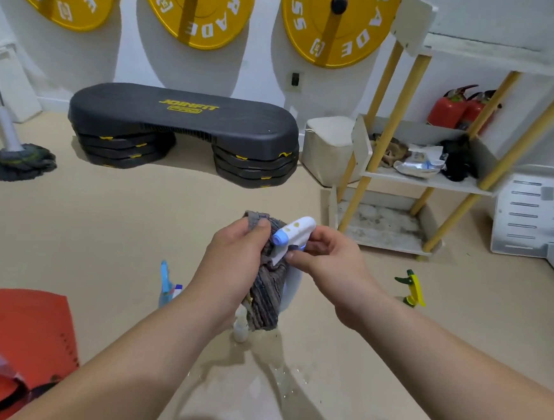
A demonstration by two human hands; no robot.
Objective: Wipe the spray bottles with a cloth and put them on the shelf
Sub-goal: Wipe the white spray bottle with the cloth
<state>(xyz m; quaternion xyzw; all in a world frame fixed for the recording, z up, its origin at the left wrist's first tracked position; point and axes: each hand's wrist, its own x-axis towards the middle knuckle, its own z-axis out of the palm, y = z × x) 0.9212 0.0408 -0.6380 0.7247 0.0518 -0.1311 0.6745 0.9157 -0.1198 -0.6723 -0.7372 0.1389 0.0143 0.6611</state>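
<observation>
Now I see the left hand point(232, 259) gripping the cloth point(264, 295), the right hand point(327, 263) pinching the white bottle point(295, 233); blue bottle point(166, 280) at eight o'clock, yellow bottle point(413, 288) at three, shelf point(437, 183) at two.

Three yellow weight plates point(195, 4) were hung on a white wall point(256, 75). A black step platform point(183, 116) was set against the wall on a beige floor point(101, 229). A mop point(21, 160) was stood at far left. A shelf point(430, 183) with yellow posts was placed at right, with a white box point(327, 147) just beside it and red fire extinguishers point(449, 107) seen behind it.
</observation>
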